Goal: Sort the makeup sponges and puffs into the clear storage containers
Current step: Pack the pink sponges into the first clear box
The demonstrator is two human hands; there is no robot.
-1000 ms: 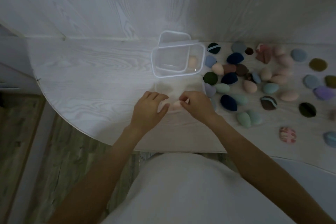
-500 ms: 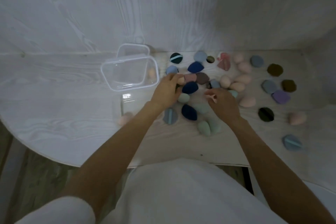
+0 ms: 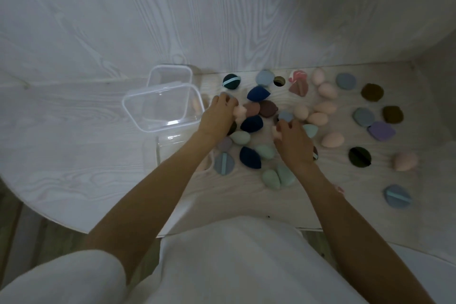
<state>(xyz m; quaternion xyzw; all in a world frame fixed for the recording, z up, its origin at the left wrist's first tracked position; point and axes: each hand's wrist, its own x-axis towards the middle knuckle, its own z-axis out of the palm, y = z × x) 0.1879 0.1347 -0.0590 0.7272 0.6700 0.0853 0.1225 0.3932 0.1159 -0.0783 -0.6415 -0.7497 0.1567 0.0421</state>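
Observation:
Many makeup sponges and flat puffs lie spread over the right half of the white table (image 3: pixel 74 155). Among them are navy teardrops (image 3: pixel 251 124), mint sponges (image 3: pixel 271 179), peach sponges (image 3: pixel 325 107) and round puffs (image 3: pixel 363 117). A clear container (image 3: pixel 161 108) stands open to their left, with one peach sponge (image 3: pixel 196 106) against its right wall. My left hand (image 3: pixel 217 118) reaches into the pile beside that container, fingers curled on a pale pink sponge (image 3: pixel 238 111). My right hand (image 3: pixel 294 143) rests on the pile's middle and pinches a small pink sponge (image 3: pixel 274 131).
A second clear container (image 3: pixel 170 76) stands behind the first, against the white wall. A third clear box (image 3: pixel 170 145) sits in front of it, near my left forearm. A purple puff (image 3: pixel 381 130), dark puffs (image 3: pixel 359 157) and a strapped blue puff (image 3: pixel 397 196) lie far right.
Both hands left the low clear box near the table's front and moved right into the sponge pile. The left hand took hold of a pale pink sponge. My view swung right.

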